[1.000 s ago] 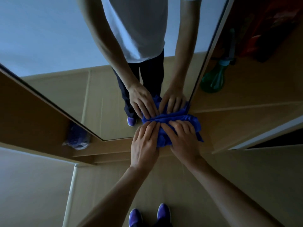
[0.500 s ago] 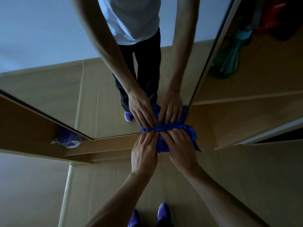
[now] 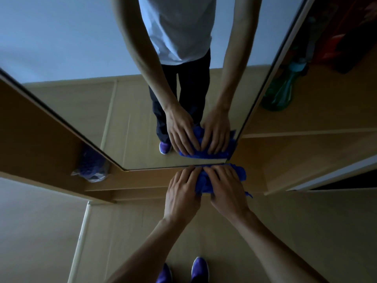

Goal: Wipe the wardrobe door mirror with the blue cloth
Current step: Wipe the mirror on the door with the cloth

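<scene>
Under both palms sits the blue cloth point(image 3: 201, 180), bunched. The left hand point(image 3: 181, 194) and right hand point(image 3: 227, 190) lie side by side, fingers flat, pressing it against the bottom edge of the mirror point(image 3: 132, 127). Well off beyond the right hand, a green bottle point(image 3: 279, 94) stands.

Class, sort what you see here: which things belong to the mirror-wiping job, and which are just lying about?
In the job: blue cloth, mirror, left hand, right hand, both pressing the cloth at the mirror's bottom edge.
Lying about: green bottle in the wardrobe, bluish bundle on the left shelf.
</scene>
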The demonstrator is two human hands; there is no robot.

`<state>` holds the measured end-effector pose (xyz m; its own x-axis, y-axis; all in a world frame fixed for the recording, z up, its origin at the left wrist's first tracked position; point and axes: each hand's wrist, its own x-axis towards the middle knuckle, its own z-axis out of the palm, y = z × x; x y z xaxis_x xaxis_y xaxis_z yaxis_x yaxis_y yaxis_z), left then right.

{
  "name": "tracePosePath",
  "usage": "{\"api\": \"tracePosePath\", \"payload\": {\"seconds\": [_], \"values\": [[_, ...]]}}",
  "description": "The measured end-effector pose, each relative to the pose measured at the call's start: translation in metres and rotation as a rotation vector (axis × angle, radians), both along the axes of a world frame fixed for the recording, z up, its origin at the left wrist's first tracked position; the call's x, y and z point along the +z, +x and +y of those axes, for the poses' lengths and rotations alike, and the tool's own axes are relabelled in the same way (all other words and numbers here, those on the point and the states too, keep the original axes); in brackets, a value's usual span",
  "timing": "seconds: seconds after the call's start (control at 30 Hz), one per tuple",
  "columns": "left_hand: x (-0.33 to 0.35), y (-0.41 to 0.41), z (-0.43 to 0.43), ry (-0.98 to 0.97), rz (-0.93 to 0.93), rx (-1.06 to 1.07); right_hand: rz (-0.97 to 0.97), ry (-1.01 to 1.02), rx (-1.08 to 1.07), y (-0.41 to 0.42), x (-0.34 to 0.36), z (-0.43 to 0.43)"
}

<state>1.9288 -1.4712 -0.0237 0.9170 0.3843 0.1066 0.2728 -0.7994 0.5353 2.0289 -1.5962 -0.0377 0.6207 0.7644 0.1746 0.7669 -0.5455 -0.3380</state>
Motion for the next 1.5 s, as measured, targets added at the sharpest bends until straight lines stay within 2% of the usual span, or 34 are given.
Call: {"api": "tracePosePath", "payload": {"seconds": [0.23, 0.43, 0.53, 0.83, 1.27, 1.5], "values": [[0.052, -0.034, 0.008, -0.122, -0.045, 0.010, 0.092, 0.002, 0.050, -0.019, 0.070, -0.008], [0.109, -0.047, 0.018, -0.021, -0.044, -0.084, 0.095, 0.093, 0.064, -0.030, 0.135, -0.002], [0.143, -0.052, 0.026, 0.013, -0.114, -0.069, 0.130, 0.147, 0.124, -0.033, 0.170, 0.007], [0.255, -0.062, 0.046, 0.172, -0.442, -0.032, -0.032, 0.265, 0.146, -0.044, 0.282, 0.034], [0.396, -0.076, 0.095, 0.322, -0.677, -0.077, -0.282, 0.417, 0.157, -0.061, 0.424, 0.063], [0.465, -0.072, 0.112, 0.332, -0.802, -0.187, -0.516, 0.517, 0.093, -0.069, 0.495, 0.073]]}}
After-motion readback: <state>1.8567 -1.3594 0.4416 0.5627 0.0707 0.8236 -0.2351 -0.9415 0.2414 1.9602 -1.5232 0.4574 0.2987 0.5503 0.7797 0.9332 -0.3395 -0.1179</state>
